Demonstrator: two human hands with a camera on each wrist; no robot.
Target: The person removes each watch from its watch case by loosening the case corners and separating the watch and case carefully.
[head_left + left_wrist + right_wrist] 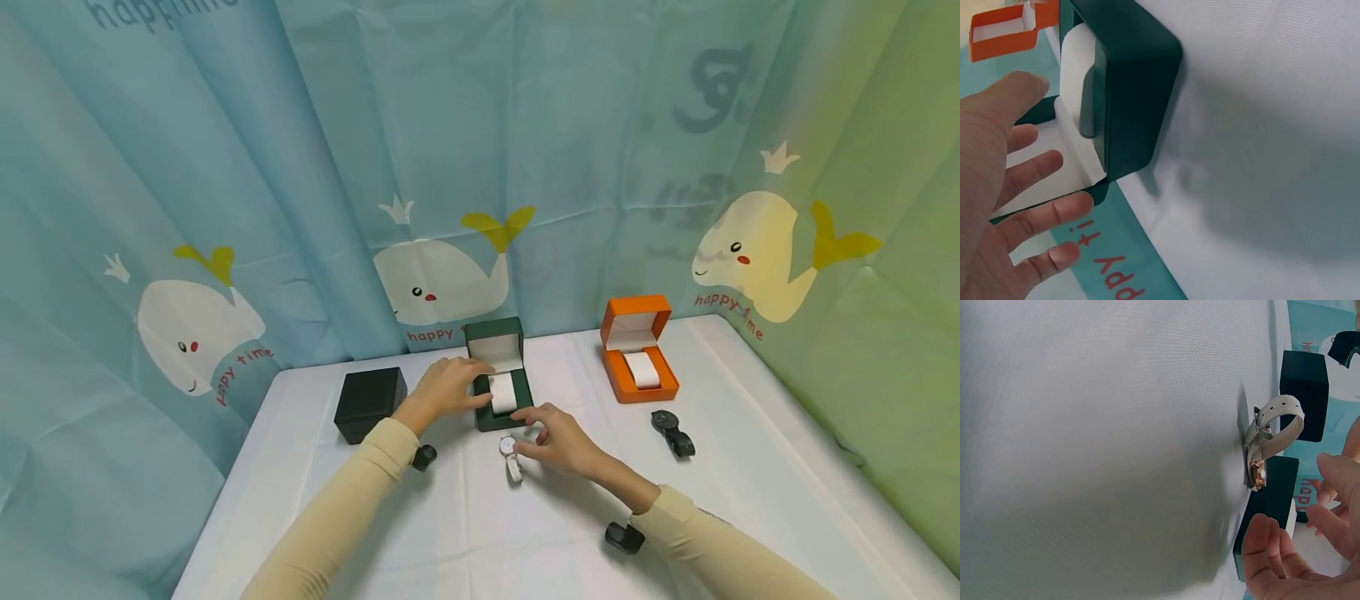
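Note:
A dark green watch box (504, 423) stands with its lid up at the back middle, a white cushion (502, 393) inside it. My left hand (444, 388) is at the box's left side, its fingers loosely spread and holding nothing; the left wrist view shows them beside the raised lid (1041, 165). In front of the box lies a watch with a white strap (1291, 419), its round dial (507, 446) towards the box. My right hand (561, 442) hovers between watch and box, fingers relaxed and apart, fingertips close to the box's front right corner.
Left of the green box is a closed black box (369, 405). An open orange box (637, 395) with a white cushion stands at the right, and a black watch (672, 432) lies in front of it. A curtain with whales (442, 279) hangs behind the white table (555, 542).

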